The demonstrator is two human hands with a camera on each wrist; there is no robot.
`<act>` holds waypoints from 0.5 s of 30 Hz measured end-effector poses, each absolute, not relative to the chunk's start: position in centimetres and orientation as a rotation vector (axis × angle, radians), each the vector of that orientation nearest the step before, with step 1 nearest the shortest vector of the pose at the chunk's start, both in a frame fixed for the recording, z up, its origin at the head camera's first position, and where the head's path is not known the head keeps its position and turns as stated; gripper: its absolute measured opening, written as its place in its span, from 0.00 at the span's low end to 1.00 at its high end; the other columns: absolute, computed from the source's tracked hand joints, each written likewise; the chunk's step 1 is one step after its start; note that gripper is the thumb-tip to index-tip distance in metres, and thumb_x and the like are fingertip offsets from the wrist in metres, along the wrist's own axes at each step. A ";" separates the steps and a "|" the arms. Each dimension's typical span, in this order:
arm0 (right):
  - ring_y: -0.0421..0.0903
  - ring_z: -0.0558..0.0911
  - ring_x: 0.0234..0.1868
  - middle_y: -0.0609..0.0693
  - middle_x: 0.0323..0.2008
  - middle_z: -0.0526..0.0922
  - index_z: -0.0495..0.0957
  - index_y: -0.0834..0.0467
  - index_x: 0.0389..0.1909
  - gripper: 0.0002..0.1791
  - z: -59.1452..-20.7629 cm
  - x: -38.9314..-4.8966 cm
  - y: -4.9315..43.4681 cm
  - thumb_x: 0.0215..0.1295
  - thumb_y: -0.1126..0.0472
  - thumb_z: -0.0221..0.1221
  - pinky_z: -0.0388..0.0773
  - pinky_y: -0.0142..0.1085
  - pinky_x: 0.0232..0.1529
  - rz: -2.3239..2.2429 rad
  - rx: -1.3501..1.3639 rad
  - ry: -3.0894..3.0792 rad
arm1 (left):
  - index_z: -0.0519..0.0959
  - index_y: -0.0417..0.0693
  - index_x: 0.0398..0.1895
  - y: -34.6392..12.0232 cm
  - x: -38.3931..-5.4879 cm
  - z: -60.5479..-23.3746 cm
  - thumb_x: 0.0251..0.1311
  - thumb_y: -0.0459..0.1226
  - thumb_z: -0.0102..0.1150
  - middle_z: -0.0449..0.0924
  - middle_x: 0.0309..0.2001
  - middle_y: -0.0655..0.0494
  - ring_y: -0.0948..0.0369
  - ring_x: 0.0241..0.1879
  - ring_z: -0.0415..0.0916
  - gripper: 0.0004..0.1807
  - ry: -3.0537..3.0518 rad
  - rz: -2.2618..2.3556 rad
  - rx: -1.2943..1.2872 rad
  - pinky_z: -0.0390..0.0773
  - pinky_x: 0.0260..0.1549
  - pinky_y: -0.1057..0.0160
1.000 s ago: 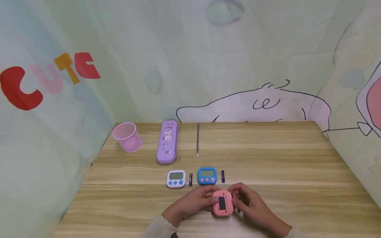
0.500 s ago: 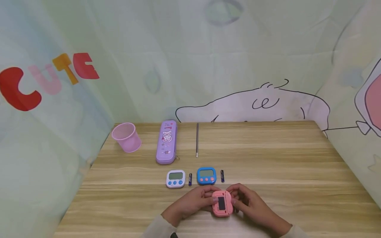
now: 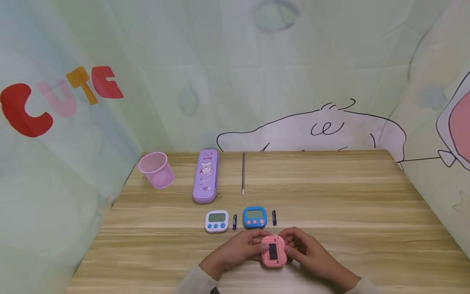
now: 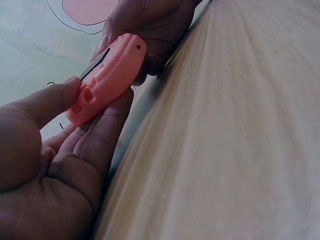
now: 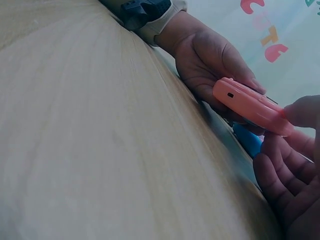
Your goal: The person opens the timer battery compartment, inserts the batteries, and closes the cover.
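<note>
Between both hands, close over the front of the table, is a pink digital timer [image 3: 273, 261], its back with a dark rectangular patch turned up. My left hand [image 3: 240, 248] holds its left side, thumb on the back and fingers beneath, as the left wrist view shows. At the opposite side my right hand [image 3: 312, 255] pinches the timer's edge between thumb and fingers. A blue timer [image 3: 255, 223] and a white timer [image 3: 216, 227] lie face up just beyond the hands. One small dark battery [image 3: 234, 222] lies right of the white timer, another battery [image 3: 274, 218] right of the blue one.
Farther back on the wooden table [image 3: 330, 188] lie a purple pencil case [image 3: 205, 175] and a dark pencil [image 3: 243, 173] with a white end. A pink cup [image 3: 158, 173] stands at the back left corner. A printed curtain [image 3: 235, 73] hangs behind and beside the table.
</note>
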State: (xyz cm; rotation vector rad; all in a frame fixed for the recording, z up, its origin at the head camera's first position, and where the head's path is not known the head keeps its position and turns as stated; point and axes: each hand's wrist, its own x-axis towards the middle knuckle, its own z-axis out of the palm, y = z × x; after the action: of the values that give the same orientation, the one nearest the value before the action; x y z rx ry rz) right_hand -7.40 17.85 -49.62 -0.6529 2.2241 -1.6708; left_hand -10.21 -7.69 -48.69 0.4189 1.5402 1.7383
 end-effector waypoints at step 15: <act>0.46 0.81 0.43 0.51 0.44 0.80 0.72 0.55 0.56 0.17 -49.5 -7.4 17.8 0.70 0.55 0.58 0.81 0.34 0.45 -1.664 -0.594 2.219 | 0.71 0.41 0.62 -7.6 -10.2 -48.7 0.68 0.38 0.57 0.80 0.55 0.47 0.54 0.51 0.80 0.21 1.571 1.733 0.415 0.82 0.48 0.59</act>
State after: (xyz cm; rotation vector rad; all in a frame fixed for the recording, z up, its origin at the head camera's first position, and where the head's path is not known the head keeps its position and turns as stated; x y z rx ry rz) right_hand -7.40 17.80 -49.47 -0.5941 2.2188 -1.6642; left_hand -10.18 -7.56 -48.73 0.4148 1.5709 1.7334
